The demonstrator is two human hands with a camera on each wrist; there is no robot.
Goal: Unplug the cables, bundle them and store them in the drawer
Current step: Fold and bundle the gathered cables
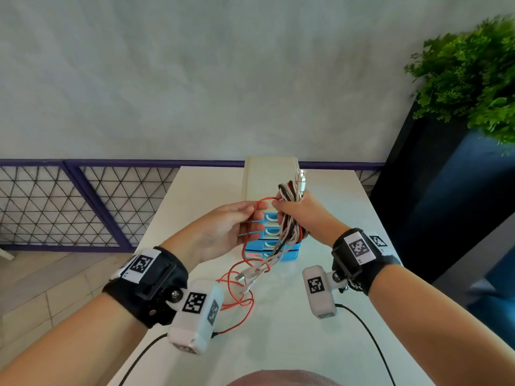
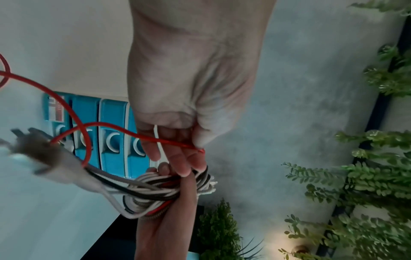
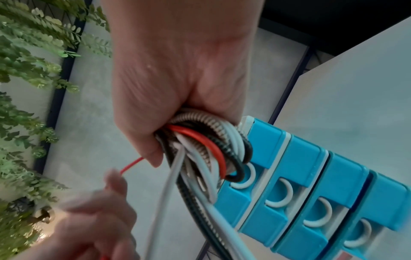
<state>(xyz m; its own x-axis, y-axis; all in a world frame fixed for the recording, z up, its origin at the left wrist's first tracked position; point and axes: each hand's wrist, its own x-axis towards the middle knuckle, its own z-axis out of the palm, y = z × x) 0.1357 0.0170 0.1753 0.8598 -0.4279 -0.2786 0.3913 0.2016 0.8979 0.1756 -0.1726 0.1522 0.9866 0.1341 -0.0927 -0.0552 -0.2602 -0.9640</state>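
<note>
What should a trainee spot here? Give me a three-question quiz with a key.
1. True or false: the right hand grips the cable bundle.
2. Which cable does the left hand pinch: A white, B red, C black?
3. Fill in: the drawers of the blue unit look ____.

Key: 1 true. 2 B, the red cable. 3 closed.

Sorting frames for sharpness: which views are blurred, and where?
Head view: mostly sharp, wide-angle bending at the edges. Left wrist view: the cable plugs are smeared. Right wrist view: the left hand is blurred, the blue drawer unit crisp.
</note>
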